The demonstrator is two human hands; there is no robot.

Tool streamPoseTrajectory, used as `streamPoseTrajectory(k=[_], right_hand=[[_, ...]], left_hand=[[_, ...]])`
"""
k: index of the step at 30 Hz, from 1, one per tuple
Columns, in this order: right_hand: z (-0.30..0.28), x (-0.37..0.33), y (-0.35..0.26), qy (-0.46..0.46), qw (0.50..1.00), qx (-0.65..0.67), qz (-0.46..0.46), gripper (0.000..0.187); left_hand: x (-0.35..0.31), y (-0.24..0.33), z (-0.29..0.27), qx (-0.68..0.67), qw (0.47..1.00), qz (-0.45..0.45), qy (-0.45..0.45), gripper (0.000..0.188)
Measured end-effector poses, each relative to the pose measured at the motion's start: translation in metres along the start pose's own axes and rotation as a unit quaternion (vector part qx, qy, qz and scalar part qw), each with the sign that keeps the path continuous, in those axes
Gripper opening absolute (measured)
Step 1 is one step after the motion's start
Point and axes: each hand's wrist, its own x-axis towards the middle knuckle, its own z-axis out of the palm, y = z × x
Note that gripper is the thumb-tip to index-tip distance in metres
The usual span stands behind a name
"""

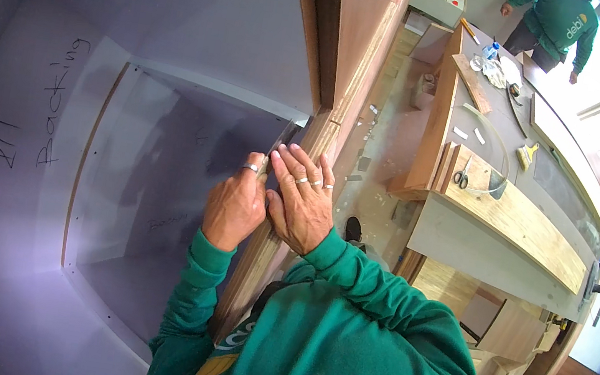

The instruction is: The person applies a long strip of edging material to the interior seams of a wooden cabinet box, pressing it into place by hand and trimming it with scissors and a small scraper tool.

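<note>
My left hand (pixel 236 209) is closed, its index finger and thumb against a thin, flat, dark strip (pixel 285 139) like a blade. This strip lies along the front edge of a wooden cabinet (pixel 321 132), at a corner with a pale inner panel. Beside it, my right hand (pixel 304 200) has its fingers stretched out, their tips touching the strip and the cabinet edge. Whether the strip has a handle inside the left fist is hidden. Within the cabinet is a pale recess (pixel 156 166) with a wood-edged opening.
To the right stands a workbench (pixel 436 130) with scissors (pixel 462 173), a brush (pixel 527 155), a wood plank (pixel 529 214) and a blue-capped bottle (pixel 490 51). A person in green (pixel 560 28) stands beyond it. Scraps litter the floor (pixel 367 151).
</note>
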Motion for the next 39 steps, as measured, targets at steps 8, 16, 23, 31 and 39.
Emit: streamPoseTrajectory(k=[8,16,23,31,39], right_hand=[[0.009,-0.001,0.005,0.013,1.000,0.014,0.003,0.062],[0.010,-0.001,0.004,0.017,1.000,0.023,0.004,0.061],[0.007,0.001,-0.001,0.042,0.999,0.025,0.012,0.054],[-0.006,0.004,-0.004,0.050,0.998,0.011,0.027,0.047],[-0.003,0.004,0.000,0.059,0.998,0.018,0.018,0.049]], left_hand=[[0.004,0.005,0.003,-0.019,1.000,-0.013,-0.016,0.021],[0.006,0.009,0.001,-0.019,0.999,-0.019,-0.033,0.027],[0.001,0.005,0.011,-0.032,0.999,-0.004,-0.003,0.027],[0.004,0.014,0.009,0.009,1.000,0.003,-0.007,0.035],[0.007,0.014,0.005,0.013,0.999,-0.024,-0.034,0.032]])
